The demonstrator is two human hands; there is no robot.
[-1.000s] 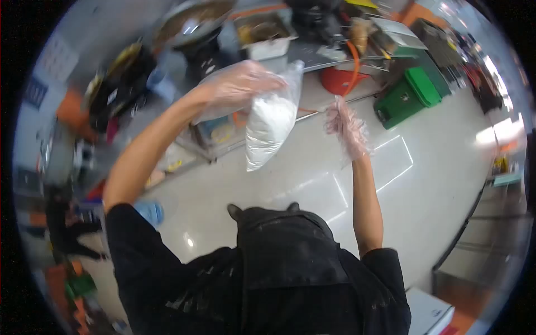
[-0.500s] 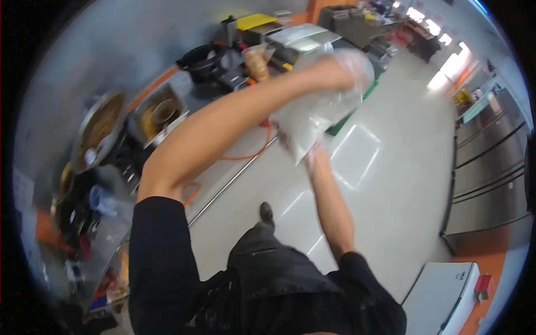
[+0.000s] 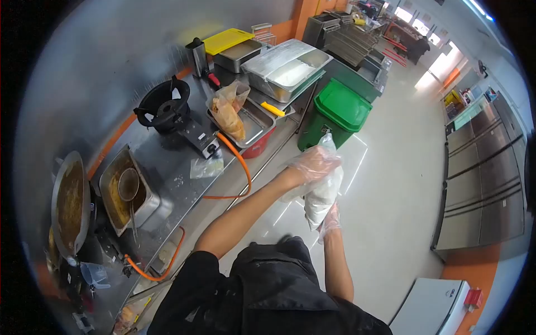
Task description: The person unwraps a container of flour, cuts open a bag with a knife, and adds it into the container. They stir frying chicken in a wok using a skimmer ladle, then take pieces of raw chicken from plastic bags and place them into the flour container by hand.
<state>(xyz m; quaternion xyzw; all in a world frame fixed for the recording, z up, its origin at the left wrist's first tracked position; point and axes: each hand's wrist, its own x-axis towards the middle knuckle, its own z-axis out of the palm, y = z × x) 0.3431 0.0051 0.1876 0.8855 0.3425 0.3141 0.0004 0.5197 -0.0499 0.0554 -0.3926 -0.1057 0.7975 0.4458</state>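
A clear plastic bag of white powder point(image 3: 322, 202) hangs in front of my body, over the floor. My left hand point(image 3: 316, 163), in a clear plastic glove, is closed round the upper part of the bag, below its gathered top. Lower down, my right hand point(image 3: 330, 221), gloved too, grips the bag's right side near the bottom; its fingers are partly hidden by the bag.
A green lidded bin point(image 3: 341, 106) stands ahead. Along the left, a steel counter point(image 3: 181, 184) bears a gas burner point(image 3: 166, 106), a tray with a bag of brown food point(image 3: 229, 114), a pan of white powder point(image 3: 293, 72) and a wok point(image 3: 71, 201). Steel refrigerators point(image 3: 480, 184) line the right.
Both hands have come down and closer to my body with the bag of white powder. The view has shifted, so the green bin and counter show more fully.
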